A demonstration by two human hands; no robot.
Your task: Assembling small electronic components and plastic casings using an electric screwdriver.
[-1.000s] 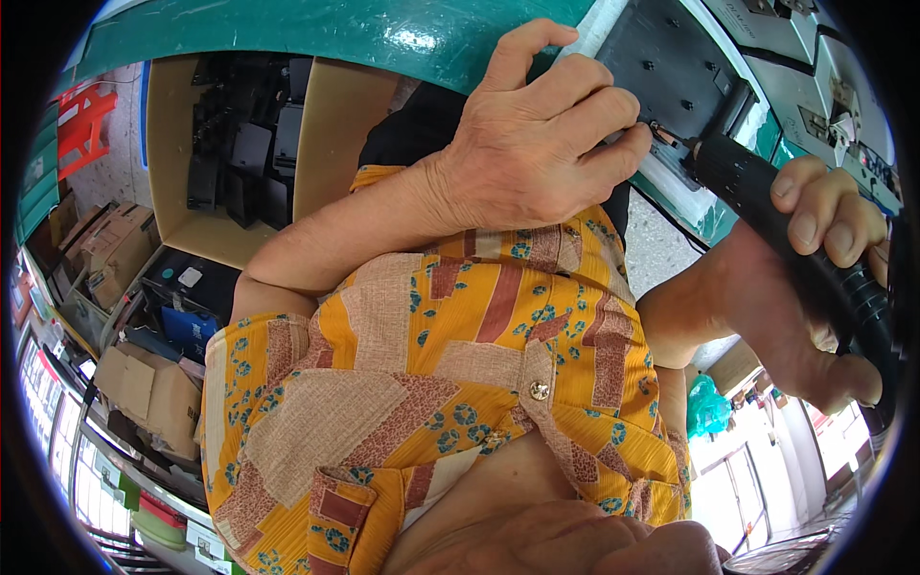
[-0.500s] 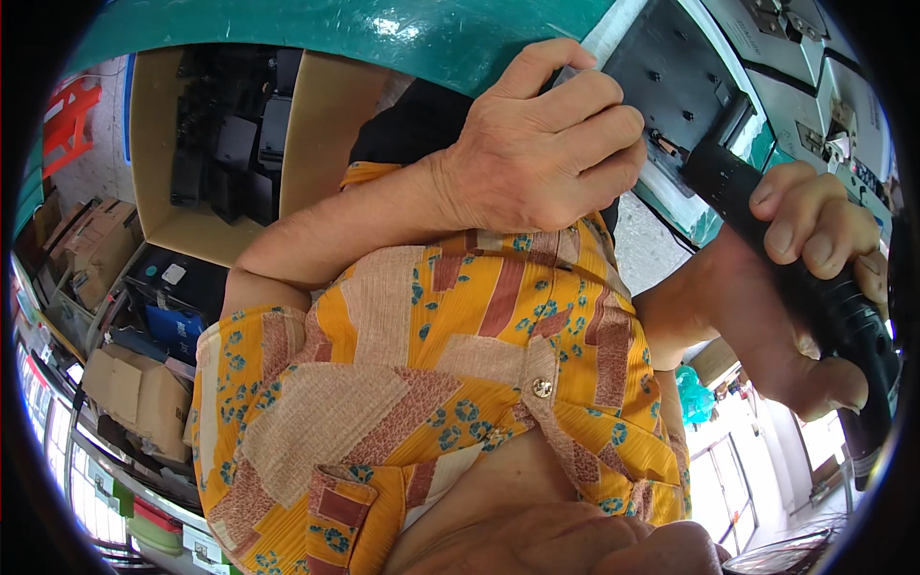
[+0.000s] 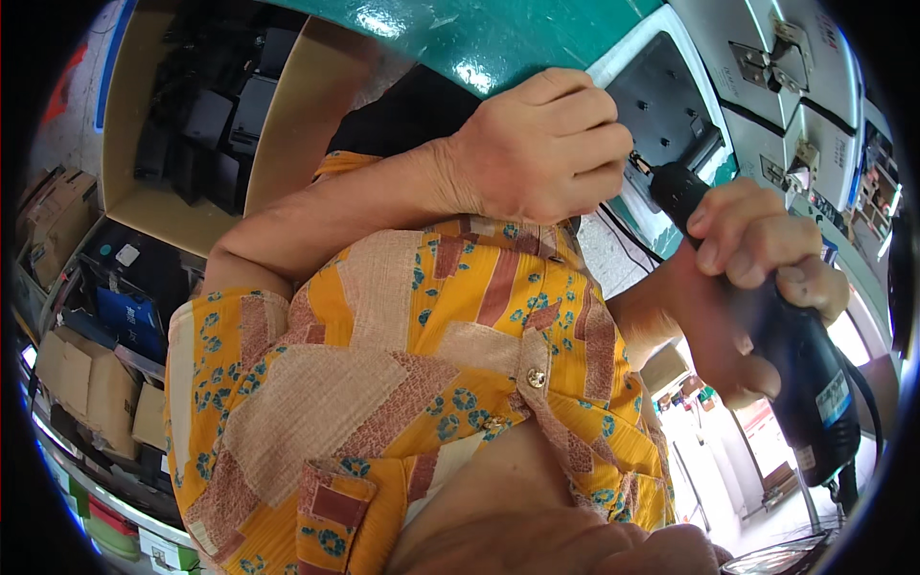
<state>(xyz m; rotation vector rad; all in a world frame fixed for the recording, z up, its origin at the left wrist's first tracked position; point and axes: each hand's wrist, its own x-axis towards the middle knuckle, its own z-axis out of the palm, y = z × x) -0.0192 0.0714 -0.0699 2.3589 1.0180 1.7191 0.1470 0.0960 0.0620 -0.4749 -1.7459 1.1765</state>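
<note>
My left hand [image 3: 541,149] is closed, its fingers curled in; what they hold, if anything, is hidden behind the knuckles. In my right hand [image 3: 757,240] is a black electric screwdriver [image 3: 815,383], gripped round its body with a cord at its rear end. Its metal bit points at my left hand and sits right beside the curled fingers. Just beyond both hands lies a flat black plastic panel [image 3: 659,94] with small raised posts, on a white-edged surface.
A glossy green tabletop [image 3: 431,34] runs along the far side. At left stands an open cardboard box [image 3: 287,125] of black plastic parts, with smaller cartons [image 3: 91,383] nearer. White cases with metal latches [image 3: 771,57] stand at far right.
The screwdriver has swung left, and its bit is now beside my left hand. More of the tool's rear body shows. The left hand stays closed, and the whole view has shifted a little.
</note>
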